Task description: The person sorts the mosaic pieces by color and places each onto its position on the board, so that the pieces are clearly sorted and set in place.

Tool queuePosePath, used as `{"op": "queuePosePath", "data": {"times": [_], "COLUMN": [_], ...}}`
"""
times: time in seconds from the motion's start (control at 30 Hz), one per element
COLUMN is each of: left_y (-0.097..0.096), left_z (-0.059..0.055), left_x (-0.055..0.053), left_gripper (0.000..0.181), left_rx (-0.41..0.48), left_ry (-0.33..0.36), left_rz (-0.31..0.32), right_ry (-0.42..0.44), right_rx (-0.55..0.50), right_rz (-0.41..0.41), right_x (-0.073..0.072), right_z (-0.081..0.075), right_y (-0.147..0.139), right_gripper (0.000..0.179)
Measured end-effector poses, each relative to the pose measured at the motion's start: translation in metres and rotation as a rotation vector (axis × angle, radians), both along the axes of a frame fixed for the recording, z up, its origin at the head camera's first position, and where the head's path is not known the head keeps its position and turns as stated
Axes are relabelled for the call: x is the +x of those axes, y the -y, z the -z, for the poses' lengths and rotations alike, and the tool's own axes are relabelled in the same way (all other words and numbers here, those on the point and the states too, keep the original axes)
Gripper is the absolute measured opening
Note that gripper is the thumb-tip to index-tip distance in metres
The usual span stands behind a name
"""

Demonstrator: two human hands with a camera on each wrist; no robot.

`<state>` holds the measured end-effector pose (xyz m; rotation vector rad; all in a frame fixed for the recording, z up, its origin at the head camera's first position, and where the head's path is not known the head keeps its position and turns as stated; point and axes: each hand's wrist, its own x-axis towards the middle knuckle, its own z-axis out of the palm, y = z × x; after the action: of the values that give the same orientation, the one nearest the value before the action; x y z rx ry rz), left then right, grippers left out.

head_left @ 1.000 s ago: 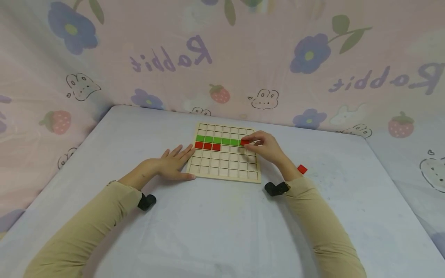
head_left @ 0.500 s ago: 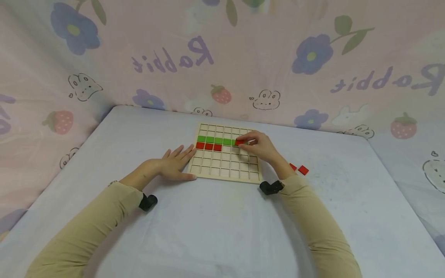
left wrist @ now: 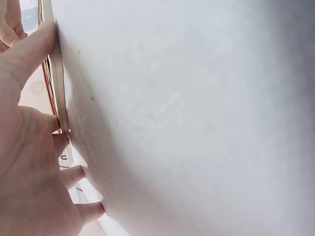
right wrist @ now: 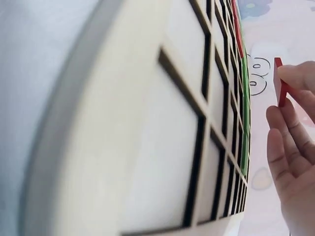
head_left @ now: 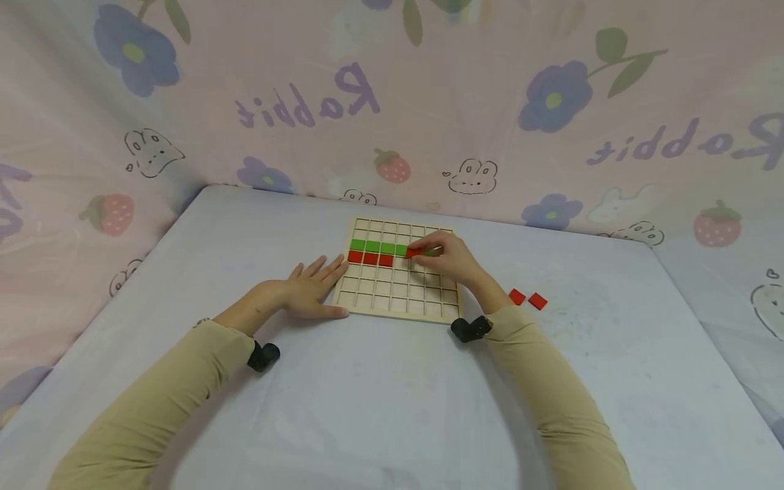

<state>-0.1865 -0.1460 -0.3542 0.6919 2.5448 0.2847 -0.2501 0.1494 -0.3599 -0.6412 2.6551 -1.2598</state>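
A wooden grid board (head_left: 398, 317) lies on the table, with a row of green square tiles (head_left: 373, 247) and, just below it, three red square tiles (head_left: 370, 258) at the left. My right hand (head_left: 453, 258) pinches a red square tile (right wrist: 279, 82) between thumb and fingers, held over the board beyond the third red tile. In the right wrist view this tile is tilted on edge, apart from the grid. My left hand (head_left: 309, 292) lies flat with fingers spread, touching the board's left edge; in the left wrist view its thumb (left wrist: 42, 42) rests at the board's side.
Two loose red tiles (head_left: 517, 297) lie on the white table (head_left: 367, 395) right of the board, close to the right forearm. A printed cloth (head_left: 422, 102) hangs behind the table. Each wrist wears a small black camera (head_left: 470, 330).
My right hand has moved left across the board with the red tile, from the right end of the green row. A second loose tile has come out from behind the forearm. My left hand stays put.
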Motion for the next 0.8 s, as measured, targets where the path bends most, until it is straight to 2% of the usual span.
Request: {"op": "queuePosePath", "data": {"times": [0.23, 0.63, 0.8], "left_y": [0.000, 0.001, 0.001], "left_z": [0.002, 0.001, 0.005], "left_x": [-0.001, 0.001, -0.002], "left_gripper": [0.094, 0.094, 0.095], "left_rx": [-0.005, 0.008, 0.000], "left_ry": [0.005, 0.004, 0.003], "left_rz": [-0.004, -0.006, -0.014], "right_ry": [0.035, 0.021, 0.026], "right_rx": [0.054, 0.131, 0.145], "right_rz": [0.003, -0.021, -0.020], "right_x": [0.000, -0.001, 0.000], "right_z": [0.001, 0.006, 0.007], "right_y": [0.006, 0.011, 0.012], "right_gripper": [0.026, 0.023, 0.023]}}
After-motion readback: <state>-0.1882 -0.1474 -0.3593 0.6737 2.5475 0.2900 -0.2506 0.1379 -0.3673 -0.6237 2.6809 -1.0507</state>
